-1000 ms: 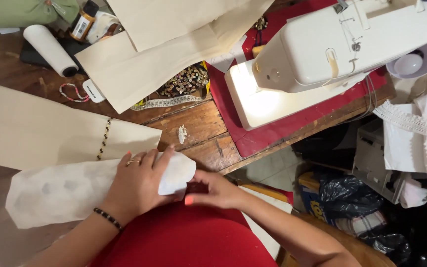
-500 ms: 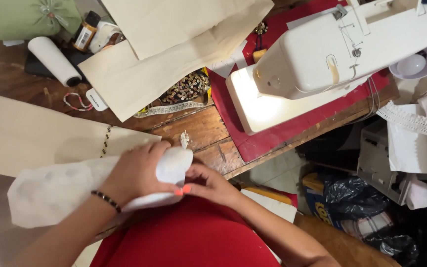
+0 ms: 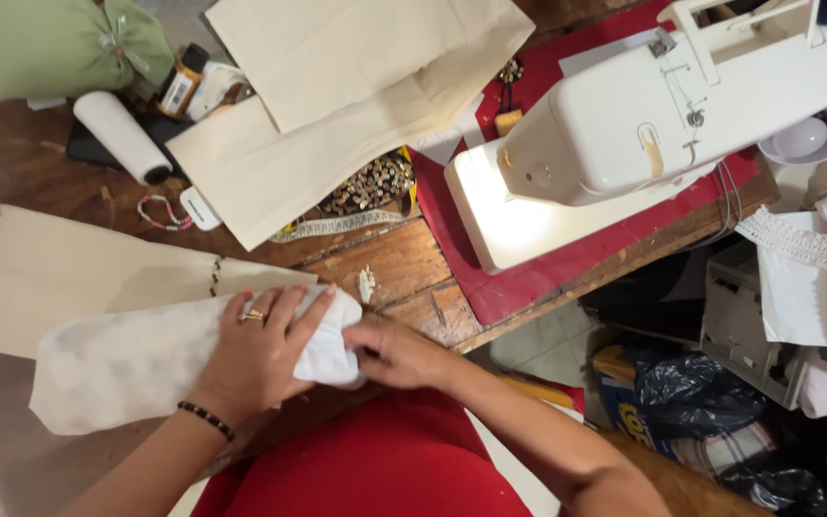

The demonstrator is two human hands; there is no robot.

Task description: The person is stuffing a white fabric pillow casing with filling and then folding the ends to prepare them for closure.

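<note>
**Here, two hands on a white fabric bundle at the table's edge**

Plainly, the thing in hand is a long white fabric bundle [image 3: 136,359], soft and loosely rolled or folded, lying across the near edge of the wooden table [image 3: 385,263] just in front of the person's red-clad lap. Its surface is pale and slightly mottled, with faint grey shadows along the length. The far left end is blunt and squared off; the right end is bunched into rounded folds.

The left hand [image 3: 260,349] lies flat over that bunched right end, fingers spread and curled down over the cloth, pressing it. A ring shows on one finger and a dark beaded bracelet [image 3: 208,419] circles the wrist. The right hand [image 3: 394,352] meets the bundle from the right, fingers closed and pinching the very tip of the cloth, touching the left hand's fingertips.

Just behind the bundle lies a cream fabric panel [image 3: 69,278] with small dark trim along two lines. Further back are larger sheets of beige cloth [image 3: 337,105], overlapping one another, with a beaded dark trim [image 3: 370,184] poking out from under them. To the right a white sewing machine [image 3: 662,124] stands on a red mat [image 3: 547,278], its lamp lighting the bed. At the far left corner sit a green cushion [image 3: 50,48], a white roll [image 3: 122,136] and a small brown bottle [image 3: 182,84].
</note>
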